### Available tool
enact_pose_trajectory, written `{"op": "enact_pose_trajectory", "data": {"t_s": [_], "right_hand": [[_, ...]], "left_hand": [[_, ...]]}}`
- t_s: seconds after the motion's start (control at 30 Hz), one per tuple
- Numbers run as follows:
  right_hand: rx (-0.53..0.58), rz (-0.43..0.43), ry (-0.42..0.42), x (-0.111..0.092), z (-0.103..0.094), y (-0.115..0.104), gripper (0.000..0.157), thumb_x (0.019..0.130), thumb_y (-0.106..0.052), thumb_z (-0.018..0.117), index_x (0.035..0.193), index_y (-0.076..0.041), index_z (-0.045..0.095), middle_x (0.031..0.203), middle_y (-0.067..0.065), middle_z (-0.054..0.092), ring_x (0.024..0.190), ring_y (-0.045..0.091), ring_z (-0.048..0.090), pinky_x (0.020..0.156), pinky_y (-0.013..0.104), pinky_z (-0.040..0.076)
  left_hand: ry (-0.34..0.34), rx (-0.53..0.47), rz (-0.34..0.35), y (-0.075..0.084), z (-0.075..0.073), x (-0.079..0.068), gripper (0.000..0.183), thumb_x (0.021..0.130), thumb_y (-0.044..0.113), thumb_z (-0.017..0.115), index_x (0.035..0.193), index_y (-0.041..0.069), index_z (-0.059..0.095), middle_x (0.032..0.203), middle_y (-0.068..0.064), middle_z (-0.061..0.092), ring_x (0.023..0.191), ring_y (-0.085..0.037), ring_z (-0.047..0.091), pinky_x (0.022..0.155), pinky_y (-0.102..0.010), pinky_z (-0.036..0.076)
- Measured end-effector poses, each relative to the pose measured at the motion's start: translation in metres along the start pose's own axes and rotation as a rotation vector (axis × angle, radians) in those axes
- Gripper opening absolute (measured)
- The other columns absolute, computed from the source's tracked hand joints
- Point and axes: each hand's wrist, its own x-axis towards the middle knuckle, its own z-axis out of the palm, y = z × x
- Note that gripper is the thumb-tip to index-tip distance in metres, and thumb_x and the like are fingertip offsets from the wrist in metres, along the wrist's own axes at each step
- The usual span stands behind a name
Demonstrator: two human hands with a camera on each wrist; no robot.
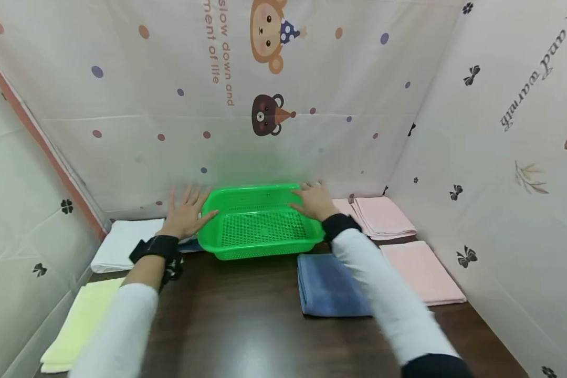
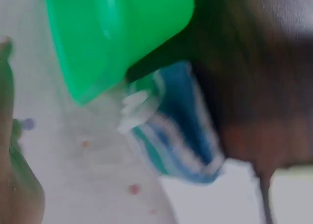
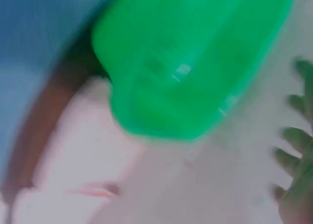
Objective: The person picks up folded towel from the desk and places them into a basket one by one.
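Observation:
A green plastic basket (image 1: 264, 249) with a perforated bottom lies at the back of the table, with nothing in it. My left hand (image 1: 183, 218) is at its left end, fingers spread and straight, thumb overlapping the rim in the head view. Over the right end hovers my right hand (image 1: 314, 201), its fingers extended and apart. Both wrist views are blurred; there the fingers (image 3: 293, 138) of the right hand stand away from the basket wall. A blue, green and white striped cloth (image 2: 178, 121) sits beside the basket's left end, mostly hidden in the head view.
Folded white (image 1: 125, 244) and yellow (image 1: 82, 320) cloths lie along the left side. On the right are a blue folded cloth (image 1: 331, 289) and pink folded cloths (image 1: 425, 273). Printed fabric walls (image 1: 312, 152) enclose the dark table (image 1: 236, 310) at the back and sides.

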Motion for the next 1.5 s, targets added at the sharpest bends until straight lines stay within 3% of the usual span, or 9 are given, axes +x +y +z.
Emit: {"op": "enact_pose_trajectory", "data": {"t_s": [0.1, 0.27, 0.5, 0.77, 1.0, 1.13, 1.3, 1.4, 1.5], "right_hand": [[0.121, -0.05, 0.048, -0.034, -0.009, 0.027, 0.04, 0.105, -0.035, 0.056, 0.134, -0.009, 0.065, 0.128, 0.016, 0.071, 0.116, 0.034, 0.068, 0.099, 0.052, 0.054], [0.26, -0.037, -0.022, -0.113, 0.008, 0.058, 0.022, 0.101, -0.024, 0.062, 0.109, -0.008, 0.073, 0.091, 0.007, 0.074, 0.082, 0.022, 0.07, 0.068, 0.041, 0.058], [0.298, 0.048, -0.231, -0.195, 0.074, 0.072, 0.043, 0.09, -0.025, 0.078, 0.123, -0.002, 0.067, 0.117, 0.024, 0.063, 0.103, 0.039, 0.065, 0.075, 0.053, 0.058], [0.276, 0.075, -0.281, -0.207, 0.098, 0.067, 0.059, 0.093, -0.03, 0.075, 0.144, -0.007, 0.055, 0.137, 0.038, 0.045, 0.122, 0.06, 0.047, 0.082, 0.071, 0.051], [0.361, -0.046, -0.294, -0.192, 0.094, 0.028, 0.059, 0.096, -0.032, 0.072, 0.147, -0.011, 0.054, 0.143, 0.039, 0.04, 0.123, 0.055, 0.044, 0.084, 0.071, 0.049], [0.345, -0.059, -0.206, -0.165, 0.1, -0.01, 0.056, 0.095, -0.032, 0.072, 0.145, -0.012, 0.056, 0.142, 0.038, 0.042, 0.124, 0.054, 0.046, 0.084, 0.072, 0.05], [0.369, -0.067, -0.056, -0.136, 0.109, -0.054, 0.057, 0.094, -0.033, 0.073, 0.144, -0.01, 0.057, 0.133, 0.034, 0.049, 0.116, 0.05, 0.049, 0.073, 0.062, 0.054], [0.437, 0.041, -0.03, -0.135, 0.109, -0.061, 0.063, 0.094, -0.031, 0.075, 0.146, -0.004, 0.052, 0.132, 0.032, 0.051, 0.118, 0.049, 0.052, 0.072, 0.06, 0.055], [0.484, 0.199, -0.046, -0.143, 0.104, -0.053, 0.065, 0.091, -0.029, 0.078, 0.14, 0.007, 0.053, 0.128, 0.032, 0.057, 0.115, 0.049, 0.058, 0.078, 0.06, 0.057]], "left_hand": [[0.081, 0.0, 0.075, -0.006, -0.011, -0.028, 0.055, 0.102, 0.036, 0.061, 0.148, 0.006, 0.052, 0.16, -0.027, 0.035, 0.154, -0.047, 0.02, 0.121, -0.074, 0.003], [0.22, -0.057, 0.138, -0.027, -0.008, -0.093, 0.022, 0.093, 0.019, 0.074, 0.111, 0.008, 0.075, 0.122, -0.02, 0.07, 0.123, -0.046, 0.057, 0.1, -0.072, 0.037], [0.084, -0.284, 0.096, -0.019, 0.054, -0.149, 0.005, 0.093, 0.016, 0.074, 0.093, 0.013, 0.078, 0.088, 0.005, 0.076, 0.081, -0.016, 0.072, 0.07, -0.036, 0.058], [-0.2, -0.371, 0.118, 0.028, 0.099, -0.135, 0.014, 0.095, 0.026, 0.072, 0.104, 0.015, 0.073, 0.104, -0.001, 0.064, 0.098, -0.025, 0.061, 0.074, -0.042, 0.055], [-0.238, -0.335, 0.121, 0.06, 0.101, -0.12, 0.036, 0.095, 0.033, 0.072, 0.118, 0.004, 0.068, 0.115, -0.014, 0.059, 0.105, -0.034, 0.055, 0.08, -0.055, 0.051], [-0.286, -0.359, -0.02, 0.082, 0.098, -0.108, 0.045, 0.102, 0.04, 0.061, 0.116, -0.002, 0.067, 0.111, -0.02, 0.061, 0.105, -0.039, 0.057, 0.084, -0.06, 0.048], [-0.226, -0.427, -0.188, 0.107, 0.1, -0.09, 0.062, 0.102, 0.053, 0.054, 0.097, -0.008, 0.065, 0.094, -0.026, 0.064, 0.077, -0.033, 0.062, 0.06, -0.042, 0.05], [-0.231, -0.394, -0.275, 0.11, 0.099, -0.09, 0.063, 0.096, 0.053, 0.064, 0.103, -0.009, 0.062, 0.096, -0.023, 0.064, 0.076, -0.03, 0.062, 0.057, -0.042, 0.049], [-0.299, -0.559, -0.359, 0.108, 0.098, -0.094, 0.061, 0.091, 0.043, 0.073, 0.115, -0.01, 0.057, 0.101, -0.021, 0.062, 0.084, -0.029, 0.06, 0.066, -0.041, 0.05]]}}
